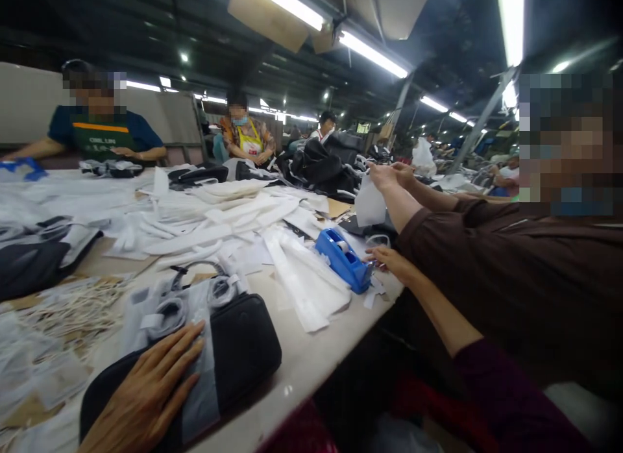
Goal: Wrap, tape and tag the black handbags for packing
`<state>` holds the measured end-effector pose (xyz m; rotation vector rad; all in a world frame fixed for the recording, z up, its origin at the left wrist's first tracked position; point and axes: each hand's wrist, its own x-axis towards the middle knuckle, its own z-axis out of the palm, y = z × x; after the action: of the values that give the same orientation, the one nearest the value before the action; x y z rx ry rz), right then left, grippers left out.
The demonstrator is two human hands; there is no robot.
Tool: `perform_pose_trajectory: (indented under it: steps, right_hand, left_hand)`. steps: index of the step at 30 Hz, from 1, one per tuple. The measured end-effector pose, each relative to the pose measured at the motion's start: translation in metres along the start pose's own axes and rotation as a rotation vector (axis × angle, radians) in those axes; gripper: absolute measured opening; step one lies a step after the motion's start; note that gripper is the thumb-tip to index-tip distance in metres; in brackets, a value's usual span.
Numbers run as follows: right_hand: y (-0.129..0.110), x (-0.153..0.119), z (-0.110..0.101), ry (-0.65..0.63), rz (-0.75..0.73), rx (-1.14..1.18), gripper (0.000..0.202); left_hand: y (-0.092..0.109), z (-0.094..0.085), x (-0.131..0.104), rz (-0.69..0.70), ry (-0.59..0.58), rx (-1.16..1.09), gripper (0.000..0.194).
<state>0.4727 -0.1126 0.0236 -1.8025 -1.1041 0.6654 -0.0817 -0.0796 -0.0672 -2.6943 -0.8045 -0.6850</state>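
**Crowded factory bench, one hand on the bag, one at the tape**

A long pale worktable (311, 368) under strip lights, heaped with white paper sleeves (243, 219) and dark goods, other workers seated along its far edge; at 7 o'clock the left hand (146, 391) lies flat, fingers spread, on a clear plastic sheet (202, 375) draped over a black bag (243, 349), soft and rounded, its long axis running from 7 toward 2 o'clock; the right hand (389, 261) reaches out at 3 o'clock, fingertips drawn together at the near end of a blue tape dispenser (343, 258), hard moulded plastic, though what they pinch is too small to tell; the dispenser lies toward 1 o'clock from the bag, so the right hand is nearer it; a co-worker's brown sleeve (487, 245) crosses just above, that person's hands holding a white sheet (370, 203).
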Motion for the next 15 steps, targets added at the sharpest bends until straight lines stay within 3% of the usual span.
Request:
perform_pose_trajectory:
  steps: [5,11,15]
  right_hand:
    - [0.000,0.003,0.012,-0.061,0.000,0.105,0.037]
    - [-0.010,0.008,0.014,0.072,0.006,0.200,0.031]
    - [0.001,-0.013,0.008,0.146,0.026,0.231,0.031]
  left_hand:
    - [-0.003,0.005,-0.002,0.015,-0.003,0.007,0.055]
    - [-0.004,0.006,0.000,0.024,-0.011,0.035,0.060]
    - [-0.007,0.011,-0.002,0.005,0.000,0.043,0.066]
